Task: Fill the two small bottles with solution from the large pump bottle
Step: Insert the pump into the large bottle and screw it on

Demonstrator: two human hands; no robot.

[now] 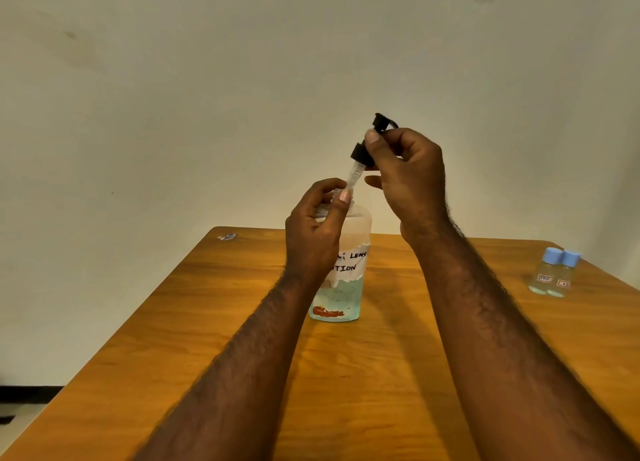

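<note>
At the far left corner of the wooden surface (pixel 363 374), close to the pale wall (pixel 207 97), lies a small sticker-like scrap (pixel 227 236); what it is cannot be made out.

Toward the middle, the left hand (pixel 313 232) reaches in from below. Its fingers are curled round the shoulder and threaded neck of the large pump bottle (pixel 341 298), and the thumb tip lies beside the mouth. The bottle stands upright on the surface, directly under both hands. It carries a torn white label (pixel 349 261) with handwritten letters partly hidden by the wrist. Pale blue liquid fills only its lower part, and a reddish mark sits near the base.

Just right of and above the neck, the right hand (pixel 405 180) pinches the black pump head (pixel 360 153) between thumb and fingers. The pump head is off the bottle and tilted, and its clear stem (pixel 355 178) slants down to the bottle mouth beside the left thumb. The two hands are close together but not touching, each clamped on its own part.

Well apart from the hands, near the right edge of the surface, the two small bottles (pixel 554 275) stand upright and touching, side by side. Both have light blue caps on and small labels, and their lower parts look faintly blue.
</note>
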